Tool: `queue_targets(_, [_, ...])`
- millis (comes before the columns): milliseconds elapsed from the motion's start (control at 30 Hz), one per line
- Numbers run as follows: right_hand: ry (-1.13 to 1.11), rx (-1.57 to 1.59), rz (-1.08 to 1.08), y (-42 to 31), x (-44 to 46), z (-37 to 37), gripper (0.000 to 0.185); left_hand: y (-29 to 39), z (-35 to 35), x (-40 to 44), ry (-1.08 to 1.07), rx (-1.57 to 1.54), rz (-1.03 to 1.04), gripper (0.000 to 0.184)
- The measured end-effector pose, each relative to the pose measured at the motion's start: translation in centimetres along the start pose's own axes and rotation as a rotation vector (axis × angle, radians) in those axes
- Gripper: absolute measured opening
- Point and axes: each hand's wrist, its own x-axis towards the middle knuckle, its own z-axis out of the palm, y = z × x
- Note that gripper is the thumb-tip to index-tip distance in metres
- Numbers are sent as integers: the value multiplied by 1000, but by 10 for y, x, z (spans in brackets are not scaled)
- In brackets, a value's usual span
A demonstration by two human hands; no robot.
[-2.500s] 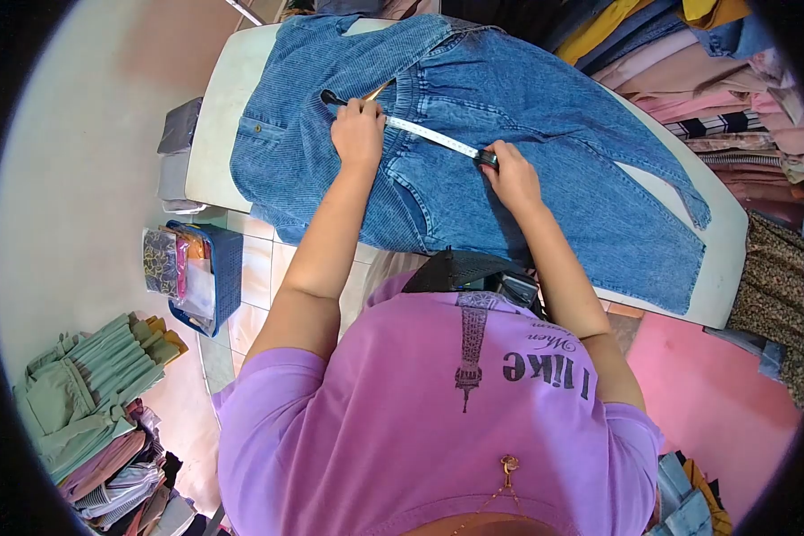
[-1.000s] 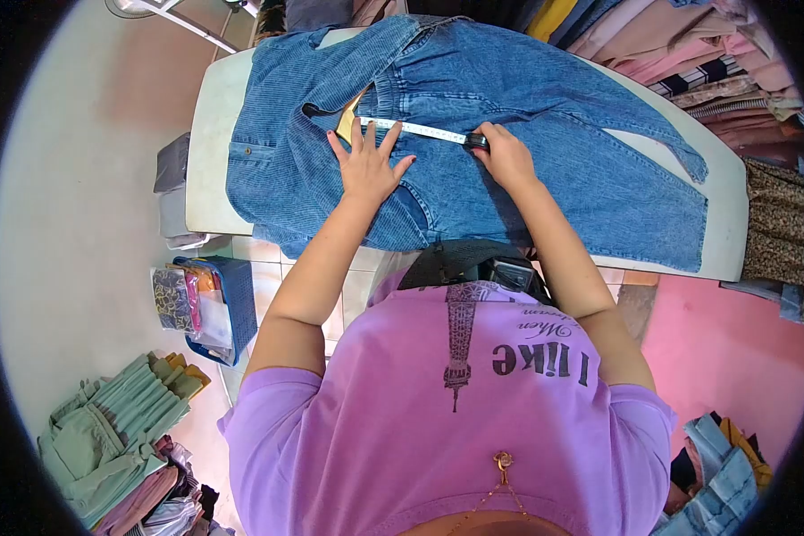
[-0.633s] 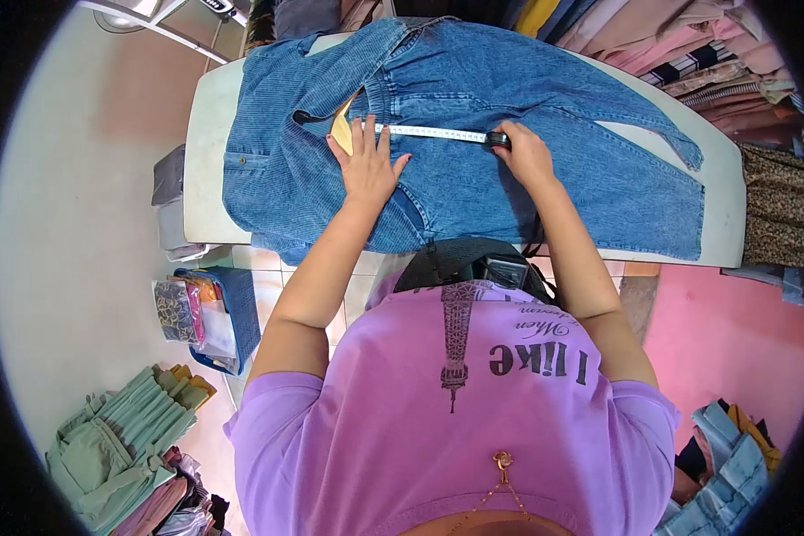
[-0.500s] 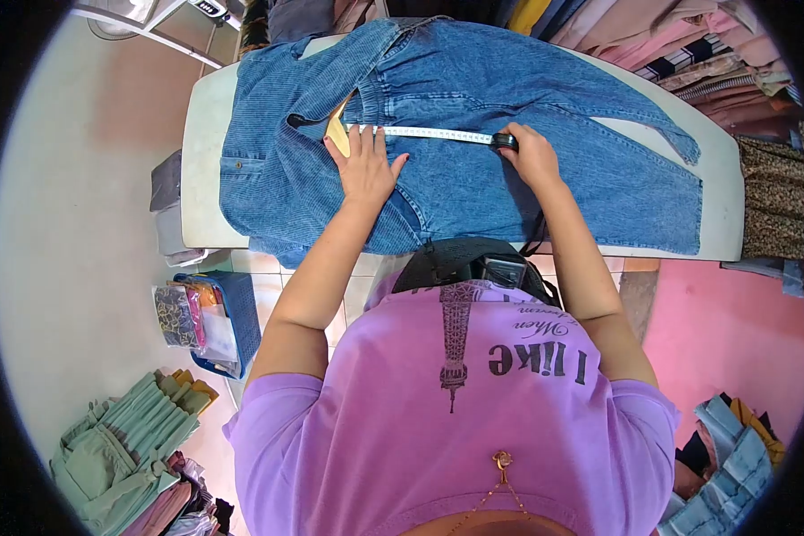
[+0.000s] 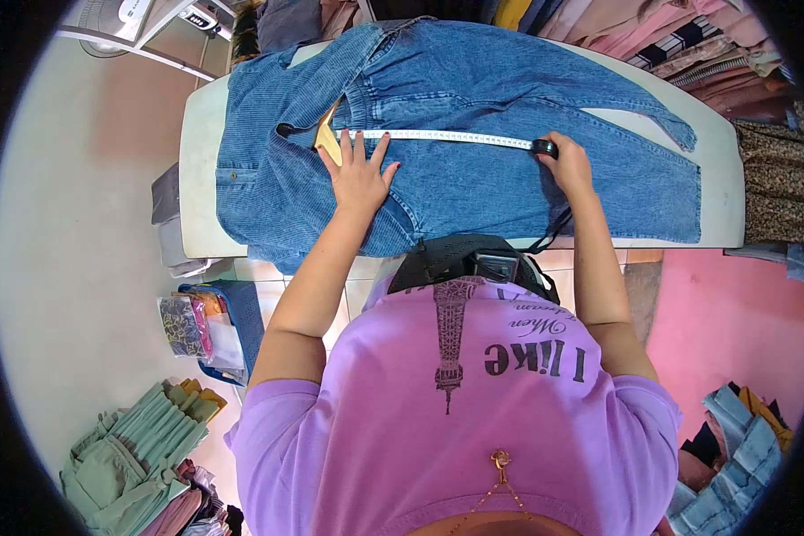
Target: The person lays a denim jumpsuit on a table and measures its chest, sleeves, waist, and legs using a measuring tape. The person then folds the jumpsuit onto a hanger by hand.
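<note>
A person in a purple T-shirt [image 5: 375, 402] is reaching over a white table [image 5: 726, 201], and the two hands are working well apart. The left hand [image 5: 359, 181] is lying flat with its fingers spread out, and its fingertips are touching the white strip of a tape measure [image 5: 460, 138] near the end. The right hand [image 5: 572, 165] is curling tight around the tape measure's small black case [image 5: 545, 148]. The strip is running almost straight from one hand to the other.

Under both hands, blue denim trousers [image 5: 473, 183] are lying flat, with the stretchy waistband [image 5: 357, 103] just ahead of the left fingers and the legs going out past the right hand. A ribbed denim top [image 5: 263, 201] is lying to the left of the left hand; I am not able to tell if it is joined on. A yellow piece [image 5: 329, 147] is peeking out just beside the left fingers.

Behind and left of the left hand, a blue basket [image 5: 252, 326] is holding packets, and farther back, folded green clothes [image 5: 125, 464] are sitting in a pile.
</note>
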Motion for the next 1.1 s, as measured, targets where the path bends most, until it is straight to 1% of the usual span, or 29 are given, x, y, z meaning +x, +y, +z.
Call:
queue_targets(100, [19, -8, 45, 10, -4, -7, 27, 2, 0, 1, -26, 41, -12, 46])
queue_targets(233, [-11, 15, 104, 17, -7, -10, 28, 6, -2, 3, -54, 85, -34, 45])
queue_targets(333, [19, 15, 66, 19, -7, -6, 27, 8, -2, 6, -19, 85, -52, 45])
queue_targets(533, [27, 36, 32, 19, -4, -7, 27, 13, 1, 11, -74, 132, -24, 48])
queue_targets(633, [26, 17, 55, 25, -10, -16, 27, 13, -2, 11, -108, 159, -4, 49])
queue_targets(700, [7, 15, 75, 32, -14, -21, 27, 14, -2, 6, -17, 24, 24, 47])
queue_targets(833, [9, 29, 110, 46, -17, -26, 28, 17, -3, 5, 13, -25, 56, 43])
queue_targets(900, [7, 37, 119, 52, -18, -32, 28, 20, 0, 5, -16, 30, 53, 40])
queue_targets(967, [6, 45, 129, 58, -19, -36, 28, 26, -6, 8, -35, 6, 34, 38])
queue_targets(1033, [18, 13, 106, 63, -18, -38, 29, 32, -14, 11, -146, 61, -43, 38])
queue_targets(1100, [22, 17, 92, 64, -18, -39, 28, 36, -9, 12, -120, 30, -50, 37])
